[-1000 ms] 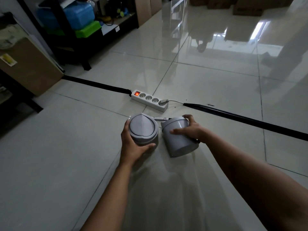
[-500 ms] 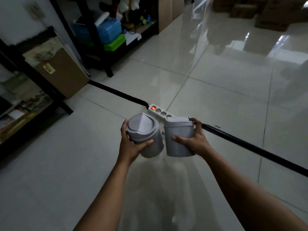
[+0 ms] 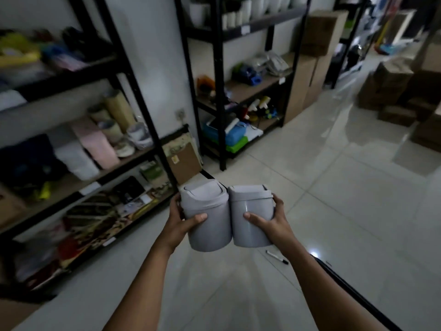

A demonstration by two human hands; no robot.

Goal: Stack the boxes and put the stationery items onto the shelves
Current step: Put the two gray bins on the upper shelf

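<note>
Left hand (image 3: 179,225) grasping left grey bin (image 3: 205,218), right hand (image 3: 269,223) grasping right grey bin (image 3: 250,217); bins touching, upright, above floor. Shelving (image 3: 152,130) far left. Advised: keep level, lids uppermost, set down singly.

The left hand (image 3: 177,226) and right hand (image 3: 274,223) each hold a bin, left bin (image 3: 206,218) touching right bin (image 3: 250,216). Shelves (image 3: 148,111) stand beyond and left; a pen (image 3: 277,257) lies on the floor (image 3: 334,187) beneath the right hand.
</note>
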